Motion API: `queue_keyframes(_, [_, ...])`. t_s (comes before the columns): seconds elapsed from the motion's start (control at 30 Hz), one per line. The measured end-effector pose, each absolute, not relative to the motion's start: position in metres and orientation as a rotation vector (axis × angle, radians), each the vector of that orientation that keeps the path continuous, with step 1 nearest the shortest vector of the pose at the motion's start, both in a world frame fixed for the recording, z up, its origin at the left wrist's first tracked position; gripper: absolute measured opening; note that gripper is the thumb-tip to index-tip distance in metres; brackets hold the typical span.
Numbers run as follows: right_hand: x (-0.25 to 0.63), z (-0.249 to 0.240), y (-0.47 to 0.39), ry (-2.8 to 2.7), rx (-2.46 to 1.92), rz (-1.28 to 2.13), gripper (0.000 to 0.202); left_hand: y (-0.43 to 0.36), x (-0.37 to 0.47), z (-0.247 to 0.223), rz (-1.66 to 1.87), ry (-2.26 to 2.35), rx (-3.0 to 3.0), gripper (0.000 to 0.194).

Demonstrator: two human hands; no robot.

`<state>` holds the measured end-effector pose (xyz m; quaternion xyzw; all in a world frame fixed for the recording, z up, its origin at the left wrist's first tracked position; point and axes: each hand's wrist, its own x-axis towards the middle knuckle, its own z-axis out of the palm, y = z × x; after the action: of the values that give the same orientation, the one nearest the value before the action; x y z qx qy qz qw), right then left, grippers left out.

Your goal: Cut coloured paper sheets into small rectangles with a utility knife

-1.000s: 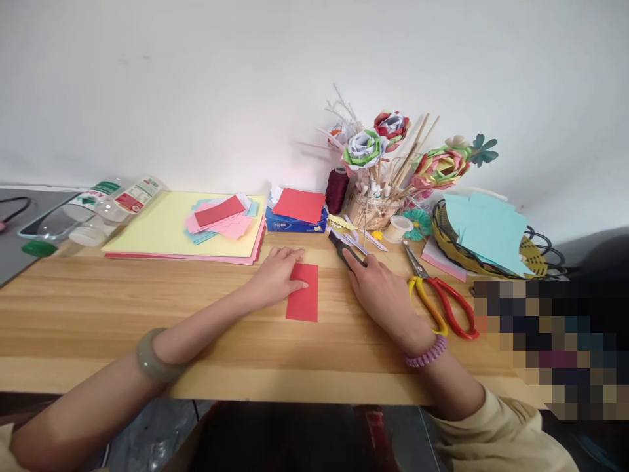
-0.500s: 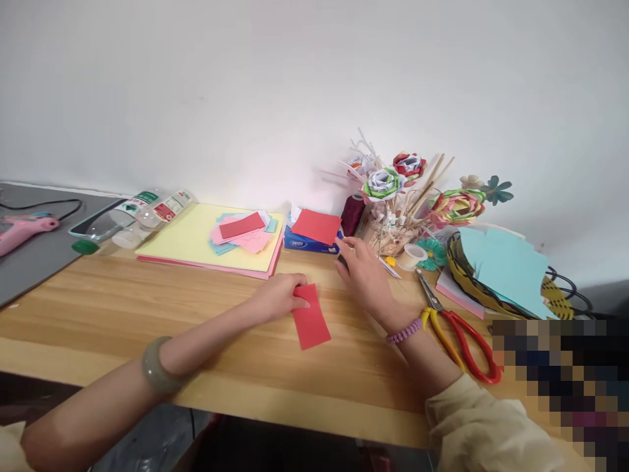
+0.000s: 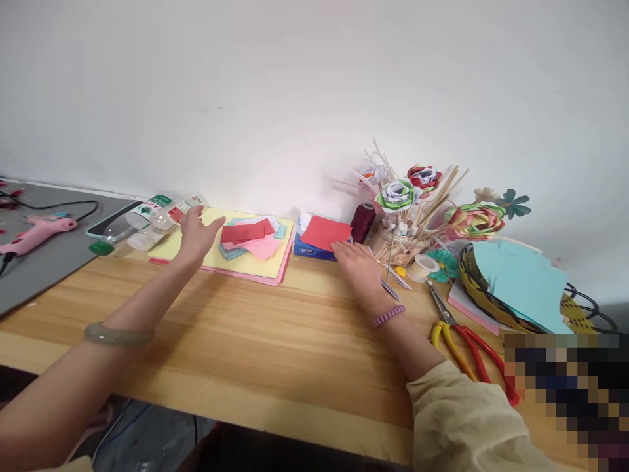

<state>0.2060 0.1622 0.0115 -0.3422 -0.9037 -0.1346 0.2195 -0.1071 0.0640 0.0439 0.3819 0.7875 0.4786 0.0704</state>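
Observation:
My left hand (image 3: 196, 239) hovers over the left part of a yellow paper sheet (image 3: 209, 262), its thumb and fingers apart and nothing in it. Just right of it, red paper strips (image 3: 243, 231) lie on a loose pile of pink (image 3: 268, 247) and blue paper pieces. My right hand (image 3: 358, 265) rests with outstretched fingers at the front right corner of a small blue box (image 3: 312, 251). A red paper piece (image 3: 325, 233) lies on that box, and my fingertips reach its near edge; whether they press on it I cannot tell.
Plastic bottles (image 3: 157, 219) and a pink glue gun (image 3: 42, 233) lie at the left. Paper flowers (image 3: 399, 195) stand behind my right hand, beside a dark red thread spool (image 3: 362, 221). Scissors (image 3: 445, 314) and a basket (image 3: 469, 275) with light blue paper are at the right.
My left hand has let go of the red paper strip, which now lies on the pile, and has moved left and away from me. My right hand's fingers have flattened near the box.

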Motion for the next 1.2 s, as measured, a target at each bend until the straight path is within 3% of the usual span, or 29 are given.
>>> queue_keyframes(0.13, [0.207,0.012,0.162,-2.512,-1.006,-0.321,0.032,0.056,-0.103,0.04,1.573,2.435,1.167,0.037])
queue_keyframes(0.4, [0.208,0.024,0.155,-2.468,-1.053,-0.199,0.028,0.046,-0.04,0.048,1.381,2.029,1.761,0.016])
queue_keyframes(0.6, [0.224,0.042,0.121,-2.401,-0.827,-0.156,0.023,0.037,0.01,0.046,1.169,1.646,2.413,0.043])
queue_keyframes(0.73, [0.249,0.041,0.072,-2.466,-0.615,-0.046,0.02,0.017,0.027,0.03,0.993,1.484,2.726,0.022])
queue_keyframes(0.93, [0.283,0.026,0.0,-2.44,-0.647,0.199,0.02,-0.034,0.04,0.018,0.748,1.257,2.676,0.027])
queue_keyframes(1.03, [0.292,0.021,-0.022,-2.342,-0.724,0.379,0.017,-0.051,0.043,0.018,0.558,1.156,2.574,0.057])
queue_keyframes(1.17, [0.3,0.015,-0.038,-2.26,-0.825,0.602,0.016,-0.064,0.05,0.016,0.673,1.099,2.495,0.023])
queue_keyframes(1.2, [0.301,0.013,-0.041,-2.245,-0.866,0.66,0.016,-0.066,0.053,0.016,0.735,1.105,2.435,0.022])
